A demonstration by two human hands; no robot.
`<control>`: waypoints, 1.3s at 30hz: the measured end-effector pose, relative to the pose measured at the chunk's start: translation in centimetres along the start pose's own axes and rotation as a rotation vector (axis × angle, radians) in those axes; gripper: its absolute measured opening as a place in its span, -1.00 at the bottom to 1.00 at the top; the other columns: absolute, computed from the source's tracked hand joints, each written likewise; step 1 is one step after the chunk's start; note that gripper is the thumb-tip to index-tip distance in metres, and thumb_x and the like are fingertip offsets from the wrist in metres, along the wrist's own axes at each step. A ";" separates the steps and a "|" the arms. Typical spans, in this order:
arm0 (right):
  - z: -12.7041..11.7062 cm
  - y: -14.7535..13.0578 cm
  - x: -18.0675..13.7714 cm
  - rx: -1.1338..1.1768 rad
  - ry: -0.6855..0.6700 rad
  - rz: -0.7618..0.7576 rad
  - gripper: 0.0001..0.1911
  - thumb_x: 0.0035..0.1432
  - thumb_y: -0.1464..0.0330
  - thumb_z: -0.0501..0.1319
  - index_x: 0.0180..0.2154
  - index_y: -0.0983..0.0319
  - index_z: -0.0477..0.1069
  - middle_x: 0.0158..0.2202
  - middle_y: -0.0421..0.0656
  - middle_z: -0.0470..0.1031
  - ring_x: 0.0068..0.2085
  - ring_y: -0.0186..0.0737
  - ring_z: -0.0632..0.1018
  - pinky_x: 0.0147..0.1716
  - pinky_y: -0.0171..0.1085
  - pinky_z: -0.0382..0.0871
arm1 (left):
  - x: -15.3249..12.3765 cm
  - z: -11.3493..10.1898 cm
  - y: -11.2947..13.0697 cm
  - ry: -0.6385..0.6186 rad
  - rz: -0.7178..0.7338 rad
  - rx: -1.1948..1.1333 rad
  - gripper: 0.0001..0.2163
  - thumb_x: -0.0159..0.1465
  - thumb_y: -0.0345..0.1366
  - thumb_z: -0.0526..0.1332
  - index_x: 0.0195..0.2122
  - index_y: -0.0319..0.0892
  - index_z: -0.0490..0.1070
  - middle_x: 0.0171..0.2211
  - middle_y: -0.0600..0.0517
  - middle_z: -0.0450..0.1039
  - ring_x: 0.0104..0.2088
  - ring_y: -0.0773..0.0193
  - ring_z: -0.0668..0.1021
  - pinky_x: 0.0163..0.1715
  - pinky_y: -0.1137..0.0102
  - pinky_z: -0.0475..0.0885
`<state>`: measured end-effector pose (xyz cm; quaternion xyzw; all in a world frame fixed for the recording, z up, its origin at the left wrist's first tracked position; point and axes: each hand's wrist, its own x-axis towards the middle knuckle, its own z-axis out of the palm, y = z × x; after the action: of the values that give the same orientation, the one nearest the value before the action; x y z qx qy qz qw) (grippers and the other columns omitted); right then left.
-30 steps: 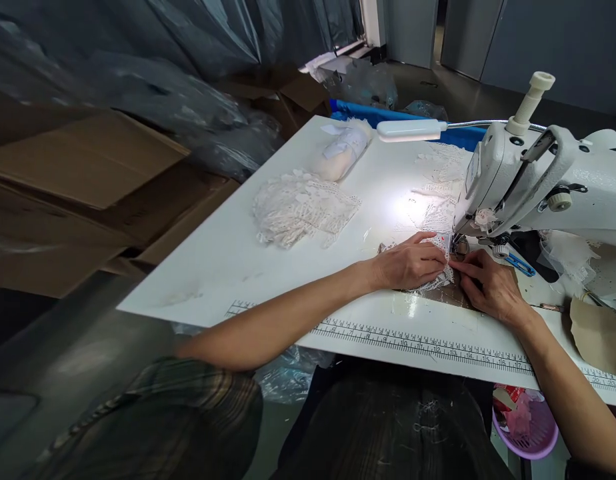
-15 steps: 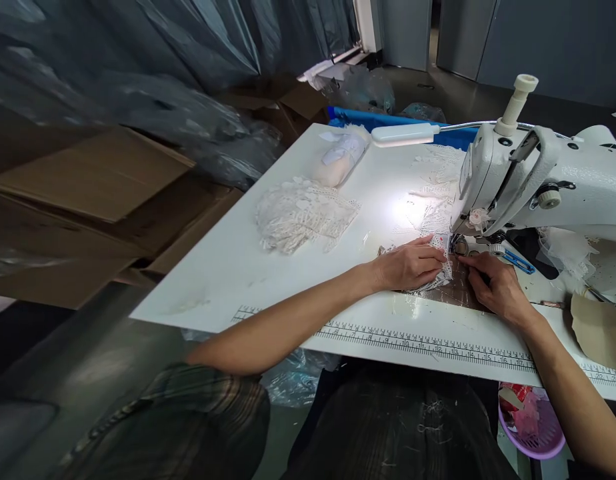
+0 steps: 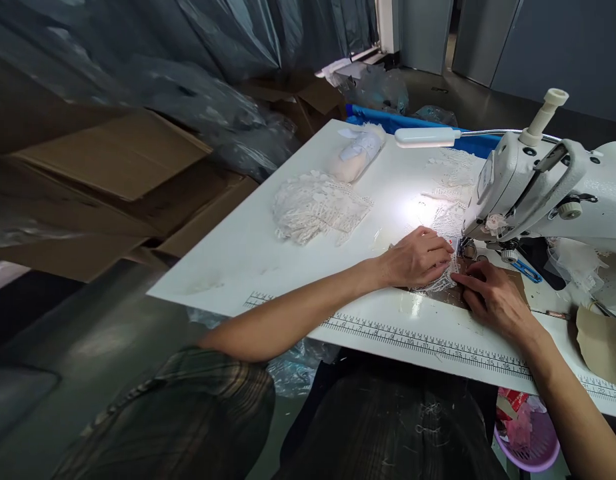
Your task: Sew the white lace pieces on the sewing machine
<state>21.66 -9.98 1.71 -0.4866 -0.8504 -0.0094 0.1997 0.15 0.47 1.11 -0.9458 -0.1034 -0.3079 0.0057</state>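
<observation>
White lace fabric (image 3: 442,285) lies at the needle end of a white sewing machine (image 3: 533,180). My left hand (image 3: 422,257) presses down on this lace just left of the presser foot (image 3: 465,248), fingers bent together and partly covering it. In front of the foot, my right hand (image 3: 493,293) has its index finger and thumb at the lace's right edge, fingers curled. A brown shiny plate (image 3: 453,297) shows beneath the lace. More white lace (image 3: 448,193) lies behind the left hand, under the lamp light.
A lace pile (image 3: 318,207) and a wrapped pale roll (image 3: 358,153) rest on the white table (image 3: 228,267). Blue thread snips (image 3: 528,271) lie right of the needle. A lamp (image 3: 427,137) hangs above. Cardboard boxes (image 3: 118,157) stand left; a purple basket (image 3: 531,450) sits below.
My right hand has drawn back from beside the presser foot to the lace's near right edge. My left hand stays on the lace. The whole view has shifted slightly.
</observation>
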 end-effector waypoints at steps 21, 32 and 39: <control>0.0 0.3 -0.3 0.028 -0.015 0.001 -0.64 0.27 0.41 0.08 -0.01 0.13 0.56 -0.12 -0.02 0.46 -0.15 -0.14 0.51 -0.17 -0.11 0.53 | -0.2 -0.1 0.4 -0.216 -0.024 0.111 -0.70 0.47 -0.24 -0.02 -0.03 -0.21 0.48 0.02 -0.11 0.53 -0.14 0.14 0.51 -0.10 0.20 0.31; 0.4 -0.3 0.0 -0.087 -0.002 0.005 -0.60 0.27 0.42 0.06 0.05 0.15 0.52 -0.16 0.01 0.44 -0.19 -0.12 0.46 -0.21 -0.11 0.46 | 0.4 -0.3 0.0 -0.266 -0.031 0.129 -0.72 0.46 -0.30 -0.01 -0.02 -0.19 0.47 0.09 -0.08 0.50 -0.07 0.14 0.54 0.00 0.18 0.28; 0.6 -1.0 0.3 -0.177 -0.002 0.039 -0.59 0.25 0.44 0.04 0.07 0.17 0.48 -0.18 0.01 0.43 -0.23 -0.13 0.45 -0.27 -0.15 0.43 | 0.8 -0.1 -0.9 -0.242 -0.068 0.020 -0.71 0.45 -0.28 -0.02 -0.03 -0.18 0.49 0.09 -0.09 0.50 -0.02 0.12 0.54 0.11 0.09 0.24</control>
<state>20.49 -10.18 1.45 -0.5187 -0.8369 -0.0805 0.1551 0.60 1.47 1.62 -0.9718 -0.1383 -0.1907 -0.0080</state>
